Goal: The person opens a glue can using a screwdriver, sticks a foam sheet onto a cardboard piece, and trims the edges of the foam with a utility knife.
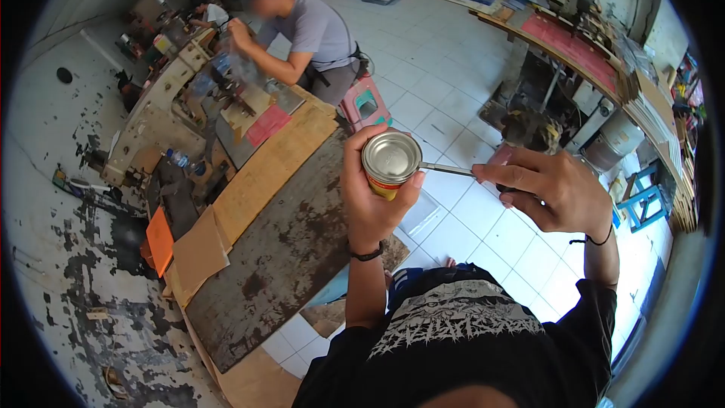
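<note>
My left hand [368, 208] is wrapped around a small metal can [391, 157], holding it up in front of my chest. The can has a round silver lid on top, and a bit of yellow and red label shows below the rim. In my right hand [563, 190] is a screwdriver [451, 170], gripped by its handle, which the fingers mostly cover. Its thin metal shaft points left, and the tip meets the can's rim on the right side.
A stained workbench [279, 249] stands to my left, with cardboard [200, 249] and an orange sheet [159, 242] along it. Farther off, a person [317, 34] sits on a pink stool [365, 102] at a machine. Another cluttered table [566, 45] is at the right.
</note>
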Demonstrator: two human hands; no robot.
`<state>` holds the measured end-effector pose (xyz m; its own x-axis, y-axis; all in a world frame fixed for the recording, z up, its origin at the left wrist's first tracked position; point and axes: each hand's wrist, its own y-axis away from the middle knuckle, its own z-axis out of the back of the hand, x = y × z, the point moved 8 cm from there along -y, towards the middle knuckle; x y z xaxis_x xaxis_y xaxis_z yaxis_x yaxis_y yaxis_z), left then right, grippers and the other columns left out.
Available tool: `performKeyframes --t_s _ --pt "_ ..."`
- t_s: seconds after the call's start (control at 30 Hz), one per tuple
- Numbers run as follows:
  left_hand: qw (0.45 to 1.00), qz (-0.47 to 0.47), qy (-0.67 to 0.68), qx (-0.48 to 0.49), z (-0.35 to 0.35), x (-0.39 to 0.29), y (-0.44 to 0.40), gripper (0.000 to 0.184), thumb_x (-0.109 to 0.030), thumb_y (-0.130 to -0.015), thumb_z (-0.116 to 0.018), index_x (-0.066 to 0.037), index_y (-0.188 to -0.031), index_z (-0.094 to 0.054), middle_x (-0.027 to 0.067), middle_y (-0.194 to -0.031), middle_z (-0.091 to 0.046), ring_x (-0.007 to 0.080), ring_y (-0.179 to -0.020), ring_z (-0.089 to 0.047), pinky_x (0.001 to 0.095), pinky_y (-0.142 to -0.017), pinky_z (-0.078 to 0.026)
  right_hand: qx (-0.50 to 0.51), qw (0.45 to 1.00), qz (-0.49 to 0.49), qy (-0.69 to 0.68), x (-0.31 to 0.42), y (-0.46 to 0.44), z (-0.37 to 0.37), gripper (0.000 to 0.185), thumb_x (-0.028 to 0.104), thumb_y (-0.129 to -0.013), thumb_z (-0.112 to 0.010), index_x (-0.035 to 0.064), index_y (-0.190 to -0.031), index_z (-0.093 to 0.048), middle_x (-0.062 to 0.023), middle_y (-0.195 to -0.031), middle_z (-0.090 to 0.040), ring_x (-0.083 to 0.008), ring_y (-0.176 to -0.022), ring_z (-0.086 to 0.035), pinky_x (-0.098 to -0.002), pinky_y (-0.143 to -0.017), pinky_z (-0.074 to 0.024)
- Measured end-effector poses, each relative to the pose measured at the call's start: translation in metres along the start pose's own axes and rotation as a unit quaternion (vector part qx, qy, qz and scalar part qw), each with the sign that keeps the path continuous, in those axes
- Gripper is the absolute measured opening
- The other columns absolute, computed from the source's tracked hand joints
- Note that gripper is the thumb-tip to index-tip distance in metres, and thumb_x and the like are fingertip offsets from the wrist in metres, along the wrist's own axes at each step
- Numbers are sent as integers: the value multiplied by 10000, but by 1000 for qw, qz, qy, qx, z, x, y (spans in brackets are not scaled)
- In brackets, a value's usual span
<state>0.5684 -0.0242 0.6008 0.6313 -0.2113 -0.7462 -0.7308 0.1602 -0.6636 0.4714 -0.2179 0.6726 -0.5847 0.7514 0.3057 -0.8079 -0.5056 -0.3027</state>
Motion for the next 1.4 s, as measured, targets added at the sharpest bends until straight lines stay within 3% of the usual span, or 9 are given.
performKeyframes --t_s 0.13,0.27,0.6,0.67,0.7,0.87,0.9,1.2,1.4 --pt "988 -54 -116 90 -72 5 0 698 -142 -738 -869 -16 -1306 -483 129 -1115 -661 205 -1033 -658 340 -901 -536 4 998 -47 46 -32 59 30 454 101 -863 -726 183 -1307 -676 -73 -794 -655 -255 -590 -653 -395 -518 -507" --pt "982 -89 -97 133 -146 -3 -1 789 -149 -683 -949 -19 -1297 -470 132 -1127 -646 228 -1023 -668 360 -879 -552 15 993 -112 26 -55 111 63 442 105 -854 -733 187 -1286 -689 -83 -805 -681 -265 -605 -671 -409 -525 -509" --pt "974 -6 -26 227 -317 52 -4 724 -63 -681 -900 -20 -1260 -469 165 -1113 -681 255 -1002 -706 367 -899 -562 -84 953 -289 -18 -134 245 70 483 97 -873 -720 195 -1341 -652 -94 -834 -676 -312 -654 -665 -419 -589 -533" --pt "971 -1 -12 239 -356 64 1 723 -61 -681 -900 -13 -1259 -468 172 -1126 -679 256 -1010 -705 368 -911 -560 -126 939 -319 -33 -150 273 69 518 42 -839 -746 134 -1340 -650 -85 -801 -649 -284 -647 -648 -411 -590 -521" --pt "965 41 21 257 -376 74 6 728 15 -685 -853 -32 -1288 -447 112 -1187 -598 176 -1058 -625 339 -962 -513 -134 931 -337 -39 -159 287 69 518 40 -845 -744 129 -1346 -644 -89 -806 -650 -286 -651 -650 -410 -593 -521" --pt "954 35 38 294 -474 101 11 732 -14 -698 -859 -22 -1296 -437 118 -1188 -595 182 -1064 -628 344 -968 -514 -184 900 -392 -61 -215 351 75 518 29 -874 -731 117 -1372 -620 -97 -827 -658 -288 -668 -659 -401 -614 -527" --pt "955 37 40 293 -495 105 11 732 -15 -699 -859 -22 -1297 -436 117 -1187 -594 181 -1066 -627 343 -969 -514 -177 890 -413 -76 -227 363 82 492 76 -911 -690 133 -1391 -597 -114 -840 -644 -341 -696 -664 -438 -650 -538" --pt "929 80 166 320 -667 111 33 728 -8 -719 -836 -24 -1317 -420 104 -1181 -583 167 -1052 -626 338 -952 -525 -257 842 -469 -64 -280 476 132 538 -32 -883 -709 38 -1401 -583 -109 -835 -647 -217 -653 -621 -372 -623 -500" --pt "902 2 193 387 -765 76 41 739 -19 -686 -854 -28 -1301 -443 118 -1197 -590 179 -1063 -634 340 -948 -538 -267 805 -530 -3 -276 549 191 489 47 -887 -714 151 -1360 -646 -103 -775 -630 -299 -625 -629 -419 -616 -505"
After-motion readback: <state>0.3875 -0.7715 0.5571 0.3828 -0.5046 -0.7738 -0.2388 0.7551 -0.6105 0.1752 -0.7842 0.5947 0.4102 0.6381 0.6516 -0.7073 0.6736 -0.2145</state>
